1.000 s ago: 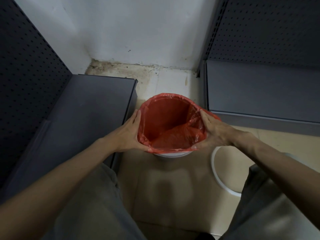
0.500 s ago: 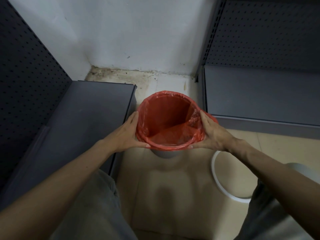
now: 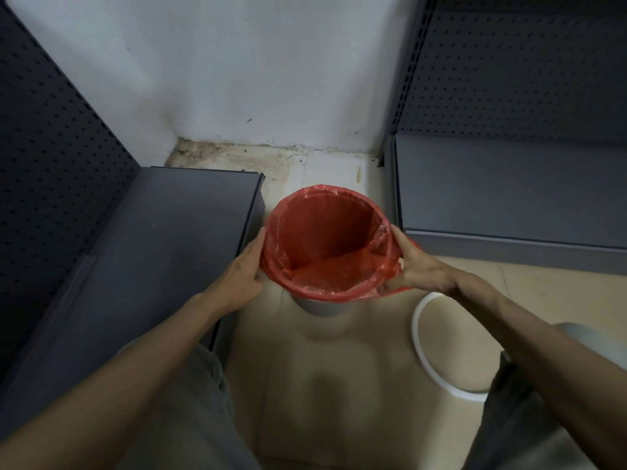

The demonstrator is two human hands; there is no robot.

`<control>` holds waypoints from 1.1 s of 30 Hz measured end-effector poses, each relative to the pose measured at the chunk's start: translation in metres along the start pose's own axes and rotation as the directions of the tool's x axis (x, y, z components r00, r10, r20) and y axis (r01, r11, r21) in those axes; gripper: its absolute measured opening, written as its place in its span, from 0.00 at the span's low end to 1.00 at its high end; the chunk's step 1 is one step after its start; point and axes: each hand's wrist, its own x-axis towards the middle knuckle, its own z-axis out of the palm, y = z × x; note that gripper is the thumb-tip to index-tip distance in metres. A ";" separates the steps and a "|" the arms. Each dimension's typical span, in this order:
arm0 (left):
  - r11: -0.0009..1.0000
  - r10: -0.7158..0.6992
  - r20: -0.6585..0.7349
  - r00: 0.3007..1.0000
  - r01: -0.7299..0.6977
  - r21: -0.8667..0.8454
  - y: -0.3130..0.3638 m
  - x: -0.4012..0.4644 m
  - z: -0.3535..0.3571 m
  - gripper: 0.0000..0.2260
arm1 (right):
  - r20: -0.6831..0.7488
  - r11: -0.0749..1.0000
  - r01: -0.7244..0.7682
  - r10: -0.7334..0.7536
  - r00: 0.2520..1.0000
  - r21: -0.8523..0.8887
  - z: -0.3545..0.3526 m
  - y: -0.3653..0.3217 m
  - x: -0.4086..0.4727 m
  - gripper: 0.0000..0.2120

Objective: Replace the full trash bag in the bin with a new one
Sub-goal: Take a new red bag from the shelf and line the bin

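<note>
At frame centre the thin red plastic trash bag [image 3: 325, 239] lined the small grey round bin [image 3: 320, 307]; left hand [image 3: 245, 273] pressed flat, right hand [image 3: 409, 266] fingers pinching the cuff — best pulled down evenly before fitting the white plastic ring [image 3: 437, 347].

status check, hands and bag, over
Left hand flat against red bag at bin rim. Right hand pinching bag's overhang. Bag lines bin, looks empty. White ring on floor, clear of bin.

Thin glossy red plastic bag [image 3: 325, 239]; matt, seemingly metal shelves [image 3: 176, 232].
</note>
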 end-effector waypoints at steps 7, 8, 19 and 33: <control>0.977 -0.155 -0.149 0.977 0.174 0.121 0.021 0.008 -0.011 0.19 | -0.399 0.963 -0.248 0.187 0.898 -0.105 -0.010 -0.006 -0.007 0.19; 0.968 -0.155 -0.189 0.970 0.188 0.170 0.024 0.009 -0.011 0.15 | -0.482 0.952 -0.265 0.163 0.861 -0.152 -0.007 -0.005 -0.006 0.15; 0.922 -0.355 -0.133 0.925 0.324 -0.211 0.041 0.021 0.007 0.19 | -0.516 0.960 -0.275 0.257 0.817 0.043 0.033 0.004 0.014 0.08; 0.948 -0.103 -0.340 0.935 0.196 0.250 0.050 0.018 -0.001 0.32 | -0.582 0.917 -0.295 0.089 0.808 -0.269 0.017 0.003 0.001 0.33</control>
